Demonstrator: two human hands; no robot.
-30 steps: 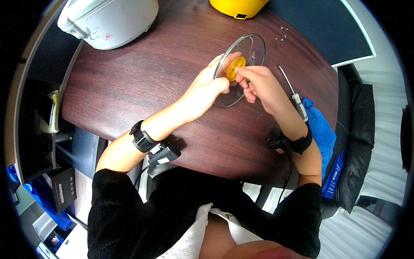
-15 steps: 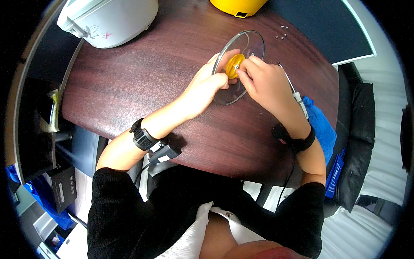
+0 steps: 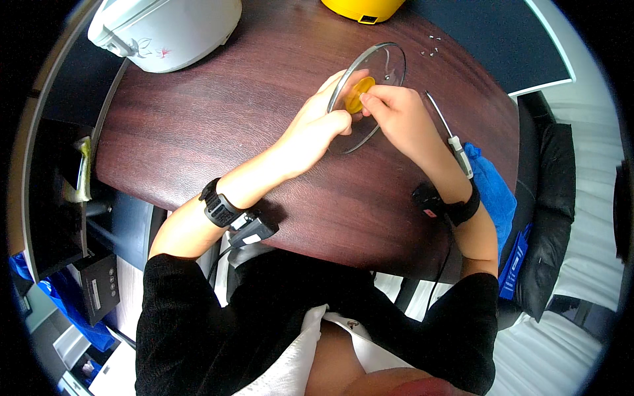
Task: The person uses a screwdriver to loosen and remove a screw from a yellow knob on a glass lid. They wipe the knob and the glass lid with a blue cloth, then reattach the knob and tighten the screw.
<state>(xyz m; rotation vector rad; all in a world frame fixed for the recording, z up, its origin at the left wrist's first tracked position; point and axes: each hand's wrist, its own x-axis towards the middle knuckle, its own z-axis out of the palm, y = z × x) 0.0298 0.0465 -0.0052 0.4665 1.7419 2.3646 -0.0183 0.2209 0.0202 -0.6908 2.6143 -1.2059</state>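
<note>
A round glass lid point(image 3: 378, 66) with a metal rim is held tilted, nearly on edge, above the brown table. My left hand point(image 3: 323, 122) is closed on its near left side, thumb in front and fingers behind the glass. At the lid's middle is a yellow round knob point(image 3: 357, 97), with my left fingers reaching around behind it. My right hand point(image 3: 398, 111) is pinched closed at the centre of the knob. Whatever lies between those fingertips, perhaps a small screw, is hidden.
A screwdriver point(image 3: 453, 137) and a blue cloth point(image 3: 492, 191) lie on the right. Several small screws point(image 3: 432, 46) sit at the far right. A white rice cooker point(image 3: 178, 33) stands far left, and a yellow appliance point(image 3: 363, 8) at the back.
The lid and both hands have shifted slightly up and away. My right fingers have turned and now cover the knob's centre, where a small shiny piece showed before.
</note>
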